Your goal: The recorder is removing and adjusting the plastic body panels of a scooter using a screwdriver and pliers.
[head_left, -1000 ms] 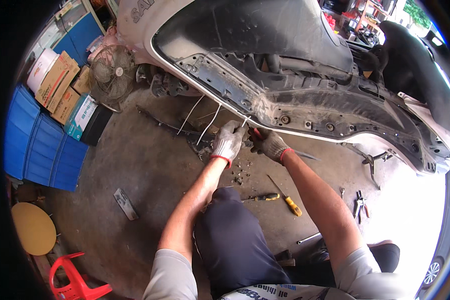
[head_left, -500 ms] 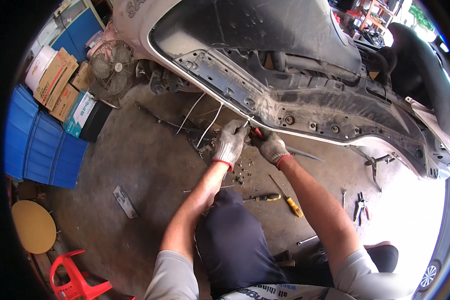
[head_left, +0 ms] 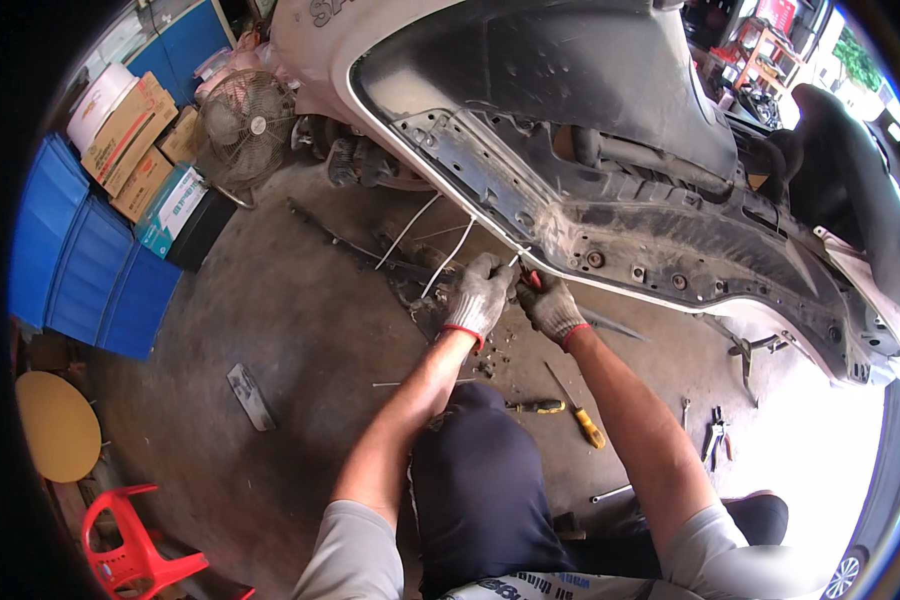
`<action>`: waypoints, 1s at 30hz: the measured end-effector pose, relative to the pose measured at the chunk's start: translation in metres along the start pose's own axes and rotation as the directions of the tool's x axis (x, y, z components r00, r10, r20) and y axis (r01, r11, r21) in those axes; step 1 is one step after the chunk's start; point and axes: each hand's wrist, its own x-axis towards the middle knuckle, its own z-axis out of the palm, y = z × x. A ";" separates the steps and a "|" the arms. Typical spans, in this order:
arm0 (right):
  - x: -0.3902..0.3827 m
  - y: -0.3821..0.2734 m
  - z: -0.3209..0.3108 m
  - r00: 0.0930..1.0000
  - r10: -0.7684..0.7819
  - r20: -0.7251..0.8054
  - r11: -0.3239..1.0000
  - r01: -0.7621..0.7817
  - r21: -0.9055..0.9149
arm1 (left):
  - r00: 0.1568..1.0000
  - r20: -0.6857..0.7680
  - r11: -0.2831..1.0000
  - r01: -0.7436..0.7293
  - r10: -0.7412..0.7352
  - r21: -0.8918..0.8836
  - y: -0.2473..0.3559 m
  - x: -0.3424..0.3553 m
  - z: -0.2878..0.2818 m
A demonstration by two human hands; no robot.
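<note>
One red tool (head_left: 535, 281) sits in our curled right hand (head_left: 553, 312); our left hand (head_left: 478, 298) pinches a white tie (head_left: 516, 259) slanting up and right to the panel (head_left: 625, 250) beyond, whose long axis runs from upper left to lower right.

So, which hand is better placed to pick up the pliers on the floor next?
Probably the right hand: the pliers lie on its side, while the left hand is farther away, at a white strip. It would first have to set down its red tool.
</note>
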 end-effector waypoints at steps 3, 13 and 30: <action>-0.004 0.004 0.003 1.000 -0.020 0.017 0.959 0.024 -0.282 | 0.998 -0.047 0.997 -0.035 0.039 0.066 -0.009 0.001 -0.006; -0.010 -0.025 0.000 0.995 0.016 0.095 0.977 0.004 -0.215 | 0.995 0.087 0.680 -0.100 0.055 0.726 -0.087 -0.013 -0.045; 0.037 -0.069 0.021 0.994 -0.068 0.080 0.889 0.097 -0.447 | 0.985 -0.169 0.992 -0.002 -0.020 -0.126 0.045 0.004 -0.049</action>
